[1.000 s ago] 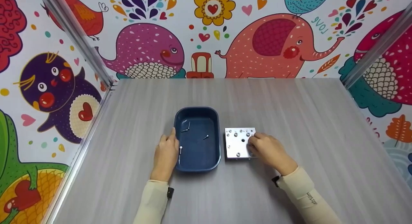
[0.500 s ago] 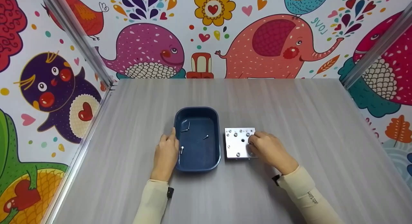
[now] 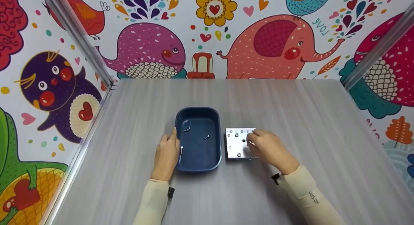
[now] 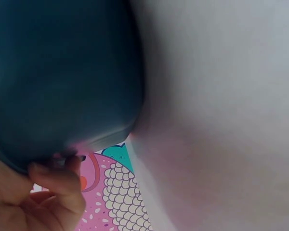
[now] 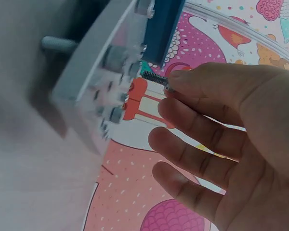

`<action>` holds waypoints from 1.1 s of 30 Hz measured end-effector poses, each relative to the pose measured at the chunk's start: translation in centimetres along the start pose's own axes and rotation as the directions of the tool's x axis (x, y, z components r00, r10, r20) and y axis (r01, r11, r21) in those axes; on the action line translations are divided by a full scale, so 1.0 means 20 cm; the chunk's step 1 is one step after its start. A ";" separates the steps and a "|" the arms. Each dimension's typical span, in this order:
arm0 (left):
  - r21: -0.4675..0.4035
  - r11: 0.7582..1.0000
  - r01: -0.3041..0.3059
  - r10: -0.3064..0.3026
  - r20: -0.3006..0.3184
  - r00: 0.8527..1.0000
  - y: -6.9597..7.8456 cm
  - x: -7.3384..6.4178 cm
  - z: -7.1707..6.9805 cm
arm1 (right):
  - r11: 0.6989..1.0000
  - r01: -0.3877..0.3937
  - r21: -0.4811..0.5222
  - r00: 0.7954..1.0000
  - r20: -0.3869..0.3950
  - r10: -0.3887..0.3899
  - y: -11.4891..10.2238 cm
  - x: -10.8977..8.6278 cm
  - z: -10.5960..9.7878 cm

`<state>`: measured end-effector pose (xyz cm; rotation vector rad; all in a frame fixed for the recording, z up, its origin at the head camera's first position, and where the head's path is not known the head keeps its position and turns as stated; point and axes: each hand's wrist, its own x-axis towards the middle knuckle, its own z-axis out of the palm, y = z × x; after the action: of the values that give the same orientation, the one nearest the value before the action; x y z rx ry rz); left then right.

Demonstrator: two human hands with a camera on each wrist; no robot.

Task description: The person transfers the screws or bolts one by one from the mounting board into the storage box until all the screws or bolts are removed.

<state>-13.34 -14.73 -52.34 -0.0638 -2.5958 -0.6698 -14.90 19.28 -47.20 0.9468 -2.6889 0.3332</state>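
Note:
My left hand grips the left wall of a dark blue plastic tray; in the left wrist view its fingers curl at the rim. Several small screws lie in the tray, among them one screw near its middle. To the right of the tray is a silver metal plate with several bolts seated in it and a dark hole near its centre. Above the plate's right side, my right hand pinches a screw between thumb and index finger, its threaded end towards the plate. The other fingers spread loosely.
The grey wood-grain table extends around the tray and plate. Cartoon-printed walls stand at the back and sides, joined by metal corner posts. Bolt ends stick out below the plate.
My right hand has shifted slightly left over the plate and now covers the upper right bolt. One screw beside the tray's left wall has rocked slightly. My left hand stays in place.

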 end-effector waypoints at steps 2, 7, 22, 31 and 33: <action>0.000 1.000 0.001 -0.001 0.000 1.000 0.00 0.00 0.00 | 1.000 0.010 0.000 1.000 -0.006 -0.010 -0.01 0.01 -0.01; -0.006 1.000 0.003 -0.003 -0.002 1.000 0.00 0.00 -0.01 | 0.999 0.042 0.014 0.998 -0.037 -0.041 -0.07 0.06 -0.02; -0.013 1.000 0.002 -0.002 -0.006 1.000 0.00 0.00 0.00 | 0.979 0.189 0.080 0.979 -0.085 -0.183 -0.33 0.19 0.05; -0.019 1.000 0.014 -0.013 0.013 1.000 0.00 0.00 0.00 | 0.975 0.214 0.065 0.977 -0.030 -0.213 -0.40 0.19 0.10; -0.017 1.000 0.009 -0.009 0.005 1.000 0.00 0.00 0.00 | 0.976 0.211 0.057 0.977 -0.029 -0.210 -0.41 0.18 0.11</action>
<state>-13.35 -14.78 -52.33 -0.0591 -2.5967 -0.6956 -12.88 10.33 -47.04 1.2249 -2.5403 0.3786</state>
